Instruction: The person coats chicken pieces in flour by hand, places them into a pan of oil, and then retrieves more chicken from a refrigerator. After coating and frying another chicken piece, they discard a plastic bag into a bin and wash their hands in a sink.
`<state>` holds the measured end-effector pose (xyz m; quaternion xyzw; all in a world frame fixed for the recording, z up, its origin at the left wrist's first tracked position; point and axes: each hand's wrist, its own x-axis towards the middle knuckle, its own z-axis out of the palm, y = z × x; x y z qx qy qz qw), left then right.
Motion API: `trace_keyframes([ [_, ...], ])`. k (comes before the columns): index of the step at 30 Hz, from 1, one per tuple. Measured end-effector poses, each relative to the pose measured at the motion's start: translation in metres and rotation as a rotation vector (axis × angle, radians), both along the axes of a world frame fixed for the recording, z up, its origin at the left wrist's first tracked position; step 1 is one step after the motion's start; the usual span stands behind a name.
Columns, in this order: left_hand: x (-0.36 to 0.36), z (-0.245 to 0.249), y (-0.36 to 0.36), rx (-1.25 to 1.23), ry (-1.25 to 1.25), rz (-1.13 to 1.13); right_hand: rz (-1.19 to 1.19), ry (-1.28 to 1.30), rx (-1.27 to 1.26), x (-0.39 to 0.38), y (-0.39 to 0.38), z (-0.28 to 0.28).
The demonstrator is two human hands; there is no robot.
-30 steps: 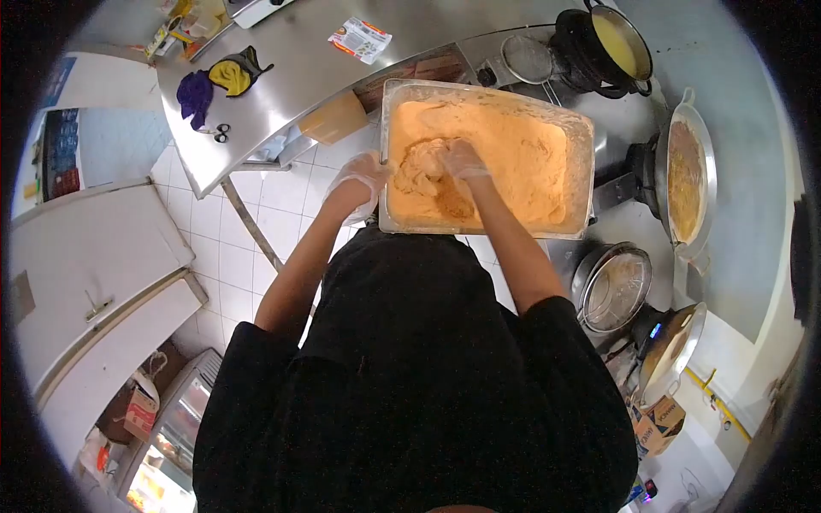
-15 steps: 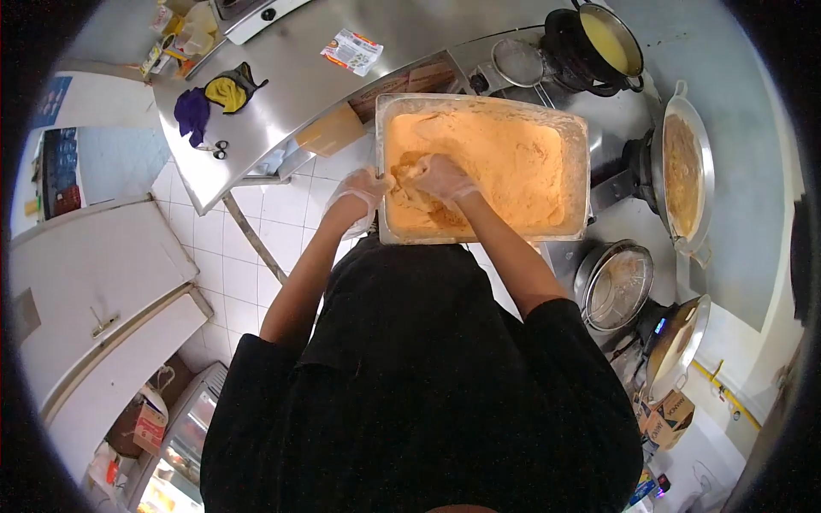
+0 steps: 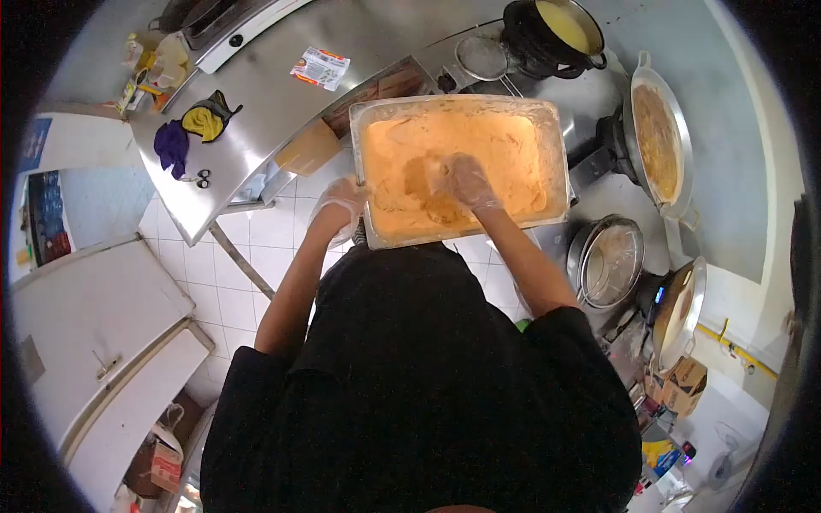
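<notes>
A rectangular tub [image 3: 547,201] of orange, flour-like powder [image 3: 513,145] is in front of my body. My left hand [image 3: 339,205], in a clear plastic glove, is at the tub's left rim, with its fingers curled around the edge. Inside the tub, my gloved right hand [image 3: 469,181] rests over the powder near the middle. Its fingers are bent inward, and what they hold, if anything, is hidden. Left of that hand the powder shows a darker, disturbed patch [image 3: 417,178].
Pots and wide pans, one with yellow liquid [image 3: 562,26] and one with brown oil-like liquid [image 3: 657,137], line the right. Strainers [image 3: 611,263] stand below them. A steel counter [image 3: 265,94] at upper left holds a packet [image 3: 321,67], cloths [image 3: 205,117] and scissors [image 3: 202,179].
My right hand has moved right, away from the lumpy coated stuff at the tub's left side. My left hand has drawn back to the rim. The whole view has shifted slightly.
</notes>
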<state>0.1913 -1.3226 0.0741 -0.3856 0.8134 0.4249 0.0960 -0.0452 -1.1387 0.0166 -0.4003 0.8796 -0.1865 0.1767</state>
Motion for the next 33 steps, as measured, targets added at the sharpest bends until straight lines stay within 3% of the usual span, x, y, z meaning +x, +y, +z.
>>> trace_keyframes([
  [3, 0.002, -0.039, -0.007, 0.123, -0.047, -0.038, 0.186, 0.069, -0.045, -0.007, 0.023, -0.015],
  [5, 0.006, -0.066, -0.008, 0.038, 0.062, 0.003, 0.207, 0.221, -0.350, -0.003, 0.028, -0.002],
  [6, 0.010, -0.059, -0.007, 0.037, 0.055, -0.012, 0.192, 0.217, -0.350, 0.002, 0.028, 0.014],
  [8, 0.007, -0.036, -0.004, -0.150, 0.045, -0.068, -0.136, -0.138, 0.009, -0.002, 0.024, 0.059],
  [9, 0.001, -0.038, -0.005, -0.150, 0.056, -0.069, -0.138, -0.128, 0.008, -0.011, 0.030, 0.051],
  [11, 0.003, -0.048, -0.009, 0.129, 0.014, -0.026, 0.079, 0.029, -0.214, -0.015, 0.048, 0.023],
  [12, 0.004, -0.041, -0.008, 0.129, 0.011, -0.043, 0.062, 0.028, -0.213, -0.012, 0.051, 0.037],
  [14, 0.003, -0.018, -0.001, 0.164, 0.079, 0.007, -0.357, -0.160, -0.236, -0.015, 0.049, 0.091],
  [18, 0.000, -0.028, -0.002, 0.183, 0.050, 0.046, -0.382, -0.054, -0.037, -0.066, 0.091, 0.112],
  [21, 0.018, -0.084, -0.015, 0.265, 0.153, 0.058, -0.563, -0.026, -0.134, -0.101, 0.134, 0.178],
  [23, -0.002, -0.032, 0.001, 0.127, -0.019, 0.059, -0.560, -0.157, -0.541, -0.127, 0.163, 0.211],
  [25, 0.003, -0.077, -0.014, 0.211, -0.127, 0.114, -0.711, 0.025, -0.456, -0.138, 0.177, 0.284],
  [27, 0.002, -0.064, -0.006, 0.196, -0.103, 0.147, -0.632, 0.230, -0.341, -0.207, 0.230, 0.285],
  [29, -0.003, -0.043, 0.003, 0.182, -0.083, 0.196, -0.795, 0.202, -0.165, -0.259, 0.265, 0.300],
  [33, -0.012, -0.027, 0.011, 0.333, -0.073, 0.316, -0.775, 0.331, -0.128, -0.350, 0.301, 0.308],
])
